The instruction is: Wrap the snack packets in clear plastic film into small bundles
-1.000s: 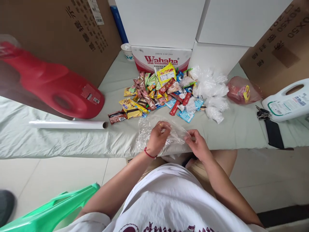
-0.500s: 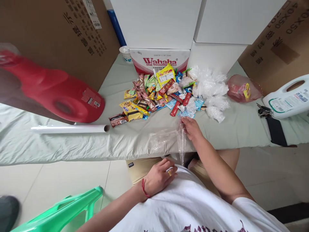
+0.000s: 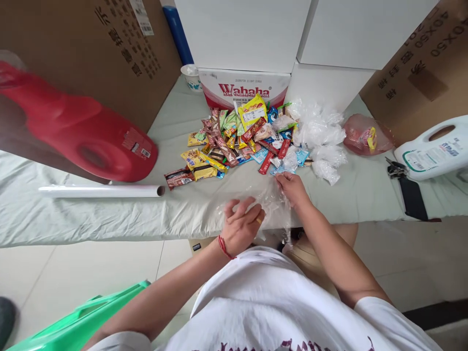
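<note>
The left hand (image 3: 243,225), back upward, is loosely curled, while the right hand (image 3: 291,189) is pinched together.

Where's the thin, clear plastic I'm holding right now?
In the head view, just right of centre: the clear plastic is pinched in your right hand, nearer you than the pile of colourful wrapped snacks.

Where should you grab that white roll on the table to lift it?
I'd grip the white roll around its middle, coming from above and the near side: it is a long, slim cylinder lying flat, its top uncovered, while the red bottle sits behind it.
</note>
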Demonstrator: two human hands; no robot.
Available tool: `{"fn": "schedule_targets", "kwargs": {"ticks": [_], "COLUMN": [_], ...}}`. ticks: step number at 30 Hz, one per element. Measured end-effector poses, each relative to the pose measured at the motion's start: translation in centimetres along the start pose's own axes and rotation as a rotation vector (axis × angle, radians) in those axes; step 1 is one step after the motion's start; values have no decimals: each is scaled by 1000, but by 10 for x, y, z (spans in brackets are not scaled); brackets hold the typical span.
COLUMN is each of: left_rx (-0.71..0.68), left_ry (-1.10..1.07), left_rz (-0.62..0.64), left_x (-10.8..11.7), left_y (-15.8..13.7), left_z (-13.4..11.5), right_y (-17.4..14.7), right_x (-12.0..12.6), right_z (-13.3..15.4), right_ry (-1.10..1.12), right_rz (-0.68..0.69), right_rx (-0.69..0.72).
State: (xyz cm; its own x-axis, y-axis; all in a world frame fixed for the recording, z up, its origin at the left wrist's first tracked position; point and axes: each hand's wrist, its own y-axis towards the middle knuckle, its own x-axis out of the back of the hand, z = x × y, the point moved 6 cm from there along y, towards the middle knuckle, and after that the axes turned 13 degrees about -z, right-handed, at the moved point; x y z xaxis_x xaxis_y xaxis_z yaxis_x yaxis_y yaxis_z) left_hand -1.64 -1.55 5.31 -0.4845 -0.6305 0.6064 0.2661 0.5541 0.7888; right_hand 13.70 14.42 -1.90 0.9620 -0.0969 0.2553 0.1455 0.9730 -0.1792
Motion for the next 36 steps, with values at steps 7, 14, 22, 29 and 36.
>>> {"fn": "schedule_targets", "kwargs": {"ticks": [7,14,22,29,36], "left_rx": [-169,467,877,972,1011], "left_ry": [-286,-126,60,-29,-186], "left_rz": [220,-168,553,459,411], "left_x": [18,44,-55,-60,-70], "left_y": [-28,-12,-29,-5,-4], "left_z": [-52,12,100,129,137], "right_y": [19,17,41,-56,-115], "right_x": [-28,-33,-5,42,-6], "right_z": [-10,-5,16,86,28], "right_ry": [-54,-29,-98,-640,-892], "right_rz": [37,174,121,-191,114], "right_rx": [52,48,116,969,1011]}}
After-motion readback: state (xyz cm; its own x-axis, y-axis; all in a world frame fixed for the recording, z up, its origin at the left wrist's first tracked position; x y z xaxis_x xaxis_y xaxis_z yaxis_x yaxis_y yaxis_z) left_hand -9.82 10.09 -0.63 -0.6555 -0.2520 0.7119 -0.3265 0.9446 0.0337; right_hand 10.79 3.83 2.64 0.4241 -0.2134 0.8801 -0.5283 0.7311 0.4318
